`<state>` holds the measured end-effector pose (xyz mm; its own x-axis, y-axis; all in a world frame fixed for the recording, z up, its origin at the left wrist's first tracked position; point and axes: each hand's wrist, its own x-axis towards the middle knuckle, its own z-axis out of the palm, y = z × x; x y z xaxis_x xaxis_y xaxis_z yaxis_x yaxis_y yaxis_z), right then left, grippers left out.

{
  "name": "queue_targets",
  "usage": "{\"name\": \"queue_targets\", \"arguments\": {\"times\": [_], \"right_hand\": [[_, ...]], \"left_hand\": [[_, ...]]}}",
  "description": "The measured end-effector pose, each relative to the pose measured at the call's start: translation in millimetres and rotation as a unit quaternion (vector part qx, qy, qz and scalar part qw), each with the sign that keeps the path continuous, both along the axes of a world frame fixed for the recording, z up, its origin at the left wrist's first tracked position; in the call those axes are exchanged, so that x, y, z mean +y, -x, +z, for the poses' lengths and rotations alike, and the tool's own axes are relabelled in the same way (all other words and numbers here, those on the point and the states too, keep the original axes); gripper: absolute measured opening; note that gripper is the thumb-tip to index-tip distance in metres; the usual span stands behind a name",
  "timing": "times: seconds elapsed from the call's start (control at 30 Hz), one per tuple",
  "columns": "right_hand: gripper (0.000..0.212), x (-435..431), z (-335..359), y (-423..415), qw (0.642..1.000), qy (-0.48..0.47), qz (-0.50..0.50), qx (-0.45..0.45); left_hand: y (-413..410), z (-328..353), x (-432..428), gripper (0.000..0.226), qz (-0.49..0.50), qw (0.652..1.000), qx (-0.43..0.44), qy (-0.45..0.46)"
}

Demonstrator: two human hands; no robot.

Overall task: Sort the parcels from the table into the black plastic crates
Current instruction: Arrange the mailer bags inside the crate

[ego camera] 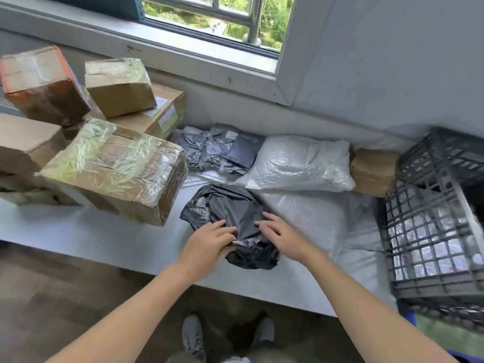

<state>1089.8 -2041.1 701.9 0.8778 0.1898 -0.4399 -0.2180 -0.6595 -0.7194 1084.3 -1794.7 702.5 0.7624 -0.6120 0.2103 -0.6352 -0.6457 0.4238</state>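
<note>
A crumpled black plastic parcel [230, 208] lies near the front edge of the white table [104, 231]. My left hand [207, 244] grips its near left side, fingers curled into the plastic. My right hand [279, 231] rests on its right side with the fingers spread and bent over the bag. A black plastic crate [434, 218] stands at the table's right end with pale parcels showing through its lattice wall.
Several taped cardboard boxes [115, 169] are stacked on the left. Behind the black parcel lie a grey bag parcel [214, 150], a white bag parcel [298, 163] and a brown paper parcel [374, 171]. A flat white bag [314, 216] lies right of my hands. A window sill runs along the back.
</note>
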Motion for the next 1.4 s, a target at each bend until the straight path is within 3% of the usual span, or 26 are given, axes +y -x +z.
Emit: {"name": "queue_targets", "arguments": {"times": [0.07, 0.17, 0.27, 0.33, 0.53, 0.67, 0.77, 0.83, 0.93, 1.1, 1.17, 1.23, 1.3, 1.4], "right_hand": [[0.033, -2.5, 27.9, -15.9, 0.996, -0.066, -0.051, -0.023], [0.049, -4.0, 66.7, -32.6, 0.993, -0.096, -0.036, -0.051], [0.081, 1.5, 79.2, -46.4, 0.991, -0.081, -0.003, -0.108], [0.089, 5.2, 76.2, -56.5, 0.988, -0.047, -0.013, -0.149], [0.054, 6.5, 62.7, -62.7, 0.977, 0.018, -0.041, -0.209], [0.046, 5.2, 53.0, -56.9, 0.974, 0.029, -0.052, -0.220], [0.044, 1.7, 48.4, -56.8, 0.974, 0.013, -0.094, -0.206], [0.044, 1.8, 47.5, -58.5, 0.972, 0.006, -0.116, -0.203], [0.044, 3.0, 45.2, -61.7, 0.971, 0.012, -0.119, -0.209], [0.041, 4.1, 32.2, -55.5, 0.972, 0.039, -0.095, -0.210], [0.041, 4.7, 29.3, -52.4, 0.973, 0.046, -0.086, -0.210], [0.038, 5.6, 30.2, -50.1, 0.973, 0.045, -0.082, -0.212], [0.030, 5.8, 31.5, -48.2, 0.971, 0.041, -0.075, -0.222], [0.022, 2.7, 33.9, -46.7, 0.967, 0.033, -0.070, -0.243]], "left_hand": [[-25.5, 29.1, -5.6, 0.014, 0.050, 0.997, 0.021, 0.046], [-70.4, 64.2, -16.5, 0.014, 0.145, 0.984, 0.076, 0.066], [-106.9, 88.9, -24.4, 0.017, 0.176, 0.972, 0.123, 0.094], [-120.7, 95.6, -27.8, 0.015, 0.175, 0.971, 0.135, 0.087], [-117.0, 91.1, -26.2, 0.025, 0.163, 0.973, 0.126, 0.102], [-88.8, 75.6, -10.3, 0.037, 0.149, 0.979, -0.028, 0.134], [-61.1, 43.8, -2.3, 0.034, 0.221, 0.959, -0.120, 0.135], [-45.5, 18.7, 0.0, 0.031, 0.220, 0.973, -0.041, 0.058], [-29.1, -24.5, 4.1, 0.056, 0.171, 0.966, 0.135, -0.140], [-14.4, -72.2, 14.3, 0.074, 0.125, 0.934, 0.213, -0.260], [-12.0, -76.8, 18.6, 0.062, 0.105, 0.942, 0.185, -0.259], [-10.5, -71.2, 19.7, 0.031, 0.068, 0.967, 0.129, -0.208], [-9.3, -60.8, 20.1, 0.026, 0.060, 0.981, 0.074, -0.170], [-13.6, -31.4, 12.5, 0.017, 0.077, 0.986, 0.124, -0.086]]}}
